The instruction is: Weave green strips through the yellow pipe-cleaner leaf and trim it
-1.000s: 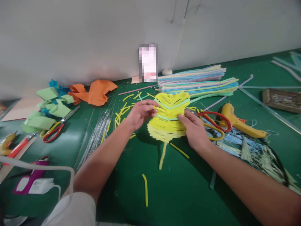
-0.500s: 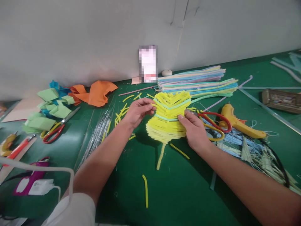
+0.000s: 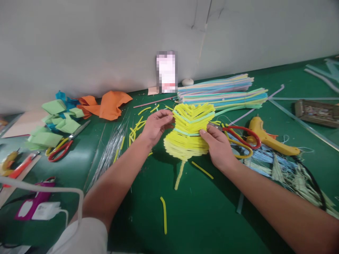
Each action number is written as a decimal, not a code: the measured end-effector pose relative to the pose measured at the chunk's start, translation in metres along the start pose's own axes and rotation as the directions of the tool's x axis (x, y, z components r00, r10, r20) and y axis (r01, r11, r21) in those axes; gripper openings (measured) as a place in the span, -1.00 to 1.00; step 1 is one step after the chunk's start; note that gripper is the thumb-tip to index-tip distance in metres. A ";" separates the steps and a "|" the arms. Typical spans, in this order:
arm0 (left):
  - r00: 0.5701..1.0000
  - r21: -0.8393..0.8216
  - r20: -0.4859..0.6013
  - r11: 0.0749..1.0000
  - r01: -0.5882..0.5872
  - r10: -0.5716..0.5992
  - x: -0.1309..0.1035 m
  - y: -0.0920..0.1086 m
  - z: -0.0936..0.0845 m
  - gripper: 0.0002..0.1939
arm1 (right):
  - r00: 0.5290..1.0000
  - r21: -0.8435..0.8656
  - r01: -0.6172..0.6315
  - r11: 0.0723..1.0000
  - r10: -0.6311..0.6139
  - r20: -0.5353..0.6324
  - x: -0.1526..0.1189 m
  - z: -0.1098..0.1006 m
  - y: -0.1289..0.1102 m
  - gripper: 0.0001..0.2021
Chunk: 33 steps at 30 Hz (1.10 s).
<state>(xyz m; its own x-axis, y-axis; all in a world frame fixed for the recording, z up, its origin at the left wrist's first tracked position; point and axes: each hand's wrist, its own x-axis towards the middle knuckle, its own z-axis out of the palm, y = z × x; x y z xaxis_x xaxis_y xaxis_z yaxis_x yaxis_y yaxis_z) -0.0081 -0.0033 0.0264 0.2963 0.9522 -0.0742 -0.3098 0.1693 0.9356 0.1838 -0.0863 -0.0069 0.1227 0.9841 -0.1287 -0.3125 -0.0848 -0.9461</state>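
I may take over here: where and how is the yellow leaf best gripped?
Probably pinch the stem from the near side: narrow, it juts toward the viewer, clear of the left hand and right hand flanking the yellow leaf.

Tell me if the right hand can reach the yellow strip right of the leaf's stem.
Likely yes: nothing shows between the right hand and the yellow strip, though the hand's fingers hold the leaf.
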 end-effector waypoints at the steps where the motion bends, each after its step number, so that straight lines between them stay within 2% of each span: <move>1: 1.000 -0.008 -0.005 1.000 0.007 -0.007 0.000 0.000 0.001 -0.70 | 1.000 -0.002 -0.001 1.000 0.001 0.002 0.000 0.000 0.000 -0.71; 9: 0.993 -0.048 -0.092 0.997 0.064 -0.068 -0.004 -0.001 0.009 -0.73 | 0.999 -0.054 0.000 0.999 0.002 0.039 -0.002 0.000 -0.001 -0.69; 15: 0.989 -0.037 -0.105 0.995 0.097 -0.101 -0.006 0.002 0.013 -0.73 | 0.993 0.024 -0.075 0.997 0.072 0.093 0.000 -0.001 0.002 -0.63; 20: 0.985 -0.035 -0.028 0.985 0.169 -0.170 -0.011 0.003 0.020 -0.74 | 0.987 0.115 -0.121 0.986 0.108 0.118 -0.001 0.004 0.000 -0.49; 25: 0.993 0.003 0.018 0.993 0.119 -0.119 -0.014 0.000 0.021 -0.75 | 0.977 0.160 -0.192 0.968 0.172 0.130 -0.004 0.007 -0.010 -0.49; 27: 0.989 0.000 0.082 0.992 0.127 -0.127 -0.015 -0.001 0.020 -0.70 | 0.970 0.150 -0.220 0.964 0.201 0.134 -0.004 0.007 -0.013 -0.53; 30: 0.940 -0.007 0.255 0.972 0.237 -0.227 -0.019 -0.002 0.020 -0.55 | 0.960 0.143 -0.263 0.954 0.245 0.131 -0.005 0.006 -0.014 -0.59; 32: 0.907 0.041 0.306 0.956 0.290 -0.288 -0.022 -0.001 0.023 -0.48 | 0.960 0.141 -0.270 0.952 0.256 0.110 -0.005 0.006 -0.013 -0.61; 33: 0.904 0.070 0.303 0.953 0.294 -0.301 -0.024 0.000 0.025 -0.47 | 0.964 0.140 -0.261 0.955 0.248 0.099 -0.005 0.005 -0.012 -0.61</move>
<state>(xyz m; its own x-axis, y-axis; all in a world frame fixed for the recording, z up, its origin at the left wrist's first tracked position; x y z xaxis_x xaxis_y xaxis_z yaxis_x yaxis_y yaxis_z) 0.0074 -0.0327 0.0367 0.6350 0.7329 -0.2441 -0.1447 0.4233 0.8944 0.1818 -0.0892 0.0062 -0.0531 0.9427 -0.3294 -0.4628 -0.3156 -0.8284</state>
